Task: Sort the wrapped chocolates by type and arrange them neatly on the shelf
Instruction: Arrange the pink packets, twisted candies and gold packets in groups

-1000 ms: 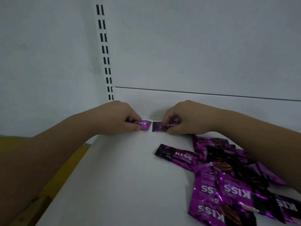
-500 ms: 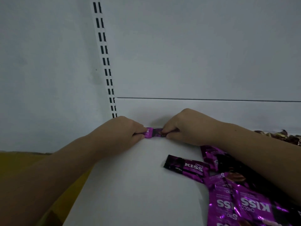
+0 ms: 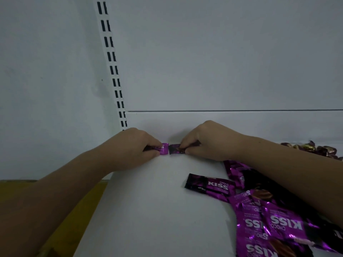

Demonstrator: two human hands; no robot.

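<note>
My left hand [image 3: 132, 148] pinches a purple Choco Kiss wrapper [image 3: 163, 149] at the back left of the white shelf [image 3: 148, 210]. My right hand [image 3: 207, 140] pinches a second purple Choco Kiss wrapper [image 3: 175, 149] just to its right. The two wrappers lie end to end along the back wall, nearly touching. One more purple Choco Kiss wrapper [image 3: 209, 186] lies alone in the middle of the shelf. A loose pile of the same purple wrappers [image 3: 274, 225] spreads under my right forearm at the front right.
Brown and gold foil chocolates [image 3: 311, 148] sit at the back right against the wall. A slotted upright rail [image 3: 113, 67] runs up the back wall at the left. Beyond the shelf's left edge there is a yellow surface [image 3: 70, 219] below.
Both hands slid farther back toward the wall with their wrappers. The view has shifted, and the brown and gold chocolates at the right came into sight.
</note>
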